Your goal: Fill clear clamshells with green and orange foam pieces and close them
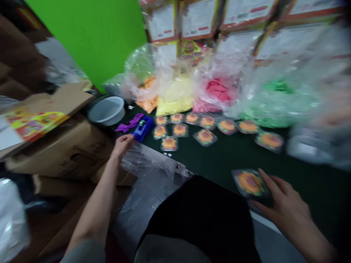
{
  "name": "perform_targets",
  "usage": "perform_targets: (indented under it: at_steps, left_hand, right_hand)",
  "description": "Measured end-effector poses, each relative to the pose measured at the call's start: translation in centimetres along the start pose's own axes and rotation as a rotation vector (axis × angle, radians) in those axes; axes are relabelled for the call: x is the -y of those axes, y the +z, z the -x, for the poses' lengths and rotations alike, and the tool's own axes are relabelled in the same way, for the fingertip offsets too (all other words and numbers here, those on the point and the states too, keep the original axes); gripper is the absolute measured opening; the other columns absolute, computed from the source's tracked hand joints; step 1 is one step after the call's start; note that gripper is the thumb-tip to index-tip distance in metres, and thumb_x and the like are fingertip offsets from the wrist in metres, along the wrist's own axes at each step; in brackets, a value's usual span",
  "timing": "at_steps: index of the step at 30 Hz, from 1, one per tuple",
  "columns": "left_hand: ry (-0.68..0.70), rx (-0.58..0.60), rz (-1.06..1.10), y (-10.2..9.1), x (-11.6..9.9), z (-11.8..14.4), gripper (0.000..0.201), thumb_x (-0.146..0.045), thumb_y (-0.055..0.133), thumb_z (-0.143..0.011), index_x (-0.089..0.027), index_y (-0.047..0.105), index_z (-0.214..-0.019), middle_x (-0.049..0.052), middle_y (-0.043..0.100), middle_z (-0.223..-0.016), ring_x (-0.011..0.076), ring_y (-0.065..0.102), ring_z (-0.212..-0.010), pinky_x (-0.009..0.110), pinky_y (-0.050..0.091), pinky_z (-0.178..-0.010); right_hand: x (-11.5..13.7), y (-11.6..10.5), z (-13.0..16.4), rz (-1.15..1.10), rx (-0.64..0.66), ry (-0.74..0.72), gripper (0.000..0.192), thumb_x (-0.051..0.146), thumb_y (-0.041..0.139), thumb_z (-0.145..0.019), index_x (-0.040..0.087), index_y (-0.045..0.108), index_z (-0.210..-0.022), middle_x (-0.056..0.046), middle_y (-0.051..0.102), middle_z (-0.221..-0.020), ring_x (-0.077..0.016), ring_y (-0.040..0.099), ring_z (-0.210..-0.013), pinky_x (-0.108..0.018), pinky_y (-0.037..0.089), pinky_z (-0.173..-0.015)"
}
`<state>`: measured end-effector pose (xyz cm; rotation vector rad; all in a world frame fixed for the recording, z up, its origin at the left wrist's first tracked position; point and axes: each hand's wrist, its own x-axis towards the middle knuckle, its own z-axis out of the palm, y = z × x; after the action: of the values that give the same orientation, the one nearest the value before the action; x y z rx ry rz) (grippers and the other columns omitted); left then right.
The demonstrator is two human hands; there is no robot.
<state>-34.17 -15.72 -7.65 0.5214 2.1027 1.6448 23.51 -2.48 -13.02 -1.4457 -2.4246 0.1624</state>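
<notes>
My right hand [285,204] grips a clear plastic pack with a burger-shaped sweet [249,182] by its right side, at the table's near edge. The pack has an orange top with a printed label. At the left, my left hand [123,145] is closed in a pinch at the near end of a blue tape dispenser [143,128]; whatever is between the fingertips is too small to make out. Several more burger packs, among them one pack [205,136] in the middle, lie in loose rows on the dark table [203,157].
Behind the packs stand clear bags of orange [148,104], yellow [175,96], pink [216,95] and green pieces [276,102]. A purple cloth strip [130,123] and a grey basin [106,110] sit at the left. A cardboard box [63,149] flanks the table; display boxes [199,18] are stacked behind.
</notes>
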Motion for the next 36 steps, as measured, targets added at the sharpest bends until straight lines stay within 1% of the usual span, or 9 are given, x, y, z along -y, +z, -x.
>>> perform_targets:
  at_steps: [2, 5, 8, 10, 13, 18, 21, 27, 36]
  left_hand:
    - [0.015, -0.044, -0.043, 0.1, 0.2, 0.5, 0.022, -0.018, 0.078, -0.077, -0.010, 0.060, -0.067, 0.003, 0.072, -0.090, 0.0111, 0.063, -0.081, 0.030, 0.055, -0.084]
    - [0.088, -0.143, -0.094, 0.3, 0.1, 1.4, 0.011, -0.013, 0.076, -0.072, -0.012, 0.066, -0.073, -0.002, 0.072, -0.084, 0.0115, 0.062, -0.081, 0.029, 0.054, -0.086]
    - [0.258, -0.254, -0.104, 1.1, -0.2, 4.0, 0.010, -0.024, 0.077, -0.074, -0.018, 0.071, -0.080, -0.007, 0.067, -0.071, 0.0134, 0.062, -0.070, 0.031, 0.056, -0.079]
    - [0.345, -0.200, -0.092, 2.6, -0.5, 7.0, 0.016, -0.033, 0.078, -0.076, -0.021, 0.075, -0.087, -0.006, 0.070, -0.072, 0.0156, 0.065, -0.069, 0.033, 0.057, -0.079]
    - [0.234, 0.119, -0.089, 7.3, -1.0, 12.8, 0.024, -0.040, 0.078, -0.079, -0.022, 0.077, -0.096, -0.002, 0.073, -0.077, 0.0181, 0.066, -0.071, 0.033, 0.057, -0.077]
    - [0.005, 0.881, 0.028, 18.8, -1.6, 21.3, 0.027, -0.041, 0.075, -0.082, -0.018, 0.080, -0.095, 0.004, 0.074, -0.078, 0.0161, 0.067, -0.065, 0.030, 0.057, -0.067]
    - [-0.114, 1.075, 0.117, 23.1, -1.3, 23.6, 0.044, -0.037, 0.079, -0.078, -0.017, 0.075, -0.118, 0.001, 0.071, -0.076, 0.0126, 0.063, -0.062, 0.027, 0.056, -0.064]
    - [-0.178, 1.164, 0.125, 23.3, 0.9, 25.1, 0.067, -0.033, 0.076, -0.082, -0.020, 0.052, -0.143, -0.002, 0.064, -0.076, 0.0115, 0.061, -0.064, 0.024, 0.052, -0.063]
    - [-0.098, 0.980, 0.029, 24.0, 2.3, 26.7, 0.056, -0.034, 0.074, -0.083, -0.020, 0.053, -0.133, -0.004, 0.063, -0.072, 0.0121, 0.059, -0.060, 0.023, 0.050, -0.060]
  right_hand:
    - [1.6, -1.9, -0.8, 0.042, 0.123, -0.037, 0.099, 0.037, 0.071, -0.079, 0.042, 0.018, -0.162, -0.016, 0.039, -0.162, -0.0507, 0.054, -0.127, -0.065, 0.051, -0.086]
    - [2.9, -3.6, -2.2, -0.055, 0.278, -0.050, 0.107, 0.031, 0.076, -0.077, 0.043, 0.012, -0.162, -0.007, 0.019, -0.172, -0.0460, 0.034, -0.148, -0.066, 0.041, -0.106]
    - [3.0, -4.0, -2.9, -0.183, 0.363, -0.043, 0.114, 0.025, 0.079, -0.073, 0.043, 0.010, -0.162, -0.005, 0.016, -0.173, -0.0395, 0.021, -0.156, -0.061, 0.030, -0.118]
    - [3.0, -3.7, -3.0, -0.264, 0.402, -0.045, 0.113, 0.019, 0.078, -0.073, 0.042, 0.013, -0.162, -0.005, 0.024, -0.171, -0.0355, 0.022, -0.156, -0.059, 0.026, -0.121]
    - [3.0, -3.1, -2.5, -0.394, 0.386, -0.034, 0.104, 0.016, 0.074, -0.076, 0.041, 0.020, -0.161, -0.006, 0.029, -0.167, -0.0311, 0.029, -0.154, -0.055, 0.027, -0.122]
    - [4.0, -2.8, -1.3, -0.472, 0.307, 0.049, 0.095, 0.016, 0.076, -0.074, 0.038, 0.032, -0.156, -0.008, 0.033, -0.160, -0.0313, 0.037, -0.149, -0.052, 0.032, -0.121]
    - [5.0, -3.0, 0.0, -0.483, 0.282, 0.080, 0.089, 0.013, 0.074, -0.073, 0.035, 0.038, -0.152, -0.009, 0.037, -0.155, -0.0320, 0.040, -0.145, -0.053, 0.035, -0.120]
    - [6.4, -2.8, 2.8, -0.573, 0.216, 0.119, 0.081, 0.011, 0.072, -0.073, 0.037, 0.043, -0.145, -0.007, 0.036, -0.151, -0.0308, 0.039, -0.143, -0.052, 0.038, -0.119]
    - [5.8, -2.4, 2.8, -0.627, 0.236, 0.089, 0.085, 0.010, 0.072, -0.073, 0.040, 0.041, -0.147, -0.005, 0.035, -0.155, -0.0286, 0.036, -0.146, -0.050, 0.035, -0.121]
